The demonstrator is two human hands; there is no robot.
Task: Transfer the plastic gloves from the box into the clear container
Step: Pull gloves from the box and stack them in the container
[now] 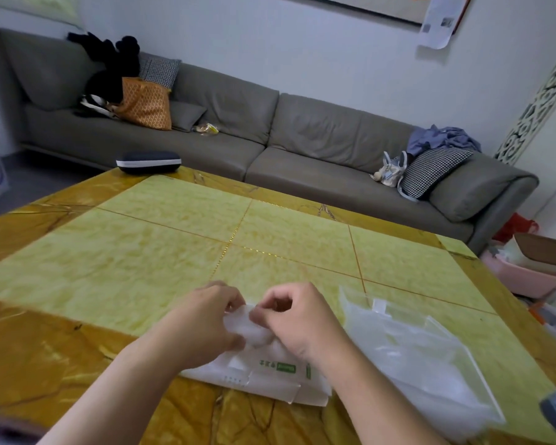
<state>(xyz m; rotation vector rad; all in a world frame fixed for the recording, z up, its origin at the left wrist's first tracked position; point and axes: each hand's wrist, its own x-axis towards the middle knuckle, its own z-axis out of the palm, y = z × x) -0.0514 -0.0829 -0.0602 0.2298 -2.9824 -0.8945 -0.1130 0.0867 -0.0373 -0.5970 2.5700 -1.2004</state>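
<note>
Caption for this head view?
Both hands, left and right, pinch plastic gloves above the box, beside the clear container.

Two bare forearms come up from the lower edge of the head view, one on each side. No sleeve, cuff or glove shows on either arm as far as the picture reaches. The left hand [206, 319] and the right hand [297, 319] carry no ring, watch, bracelet or strap on what is visible. The fingers are short and rounded at the tips; the nails are mostly hidden. No marks, plasters or tattoos show on the wrists or forearms.
</note>
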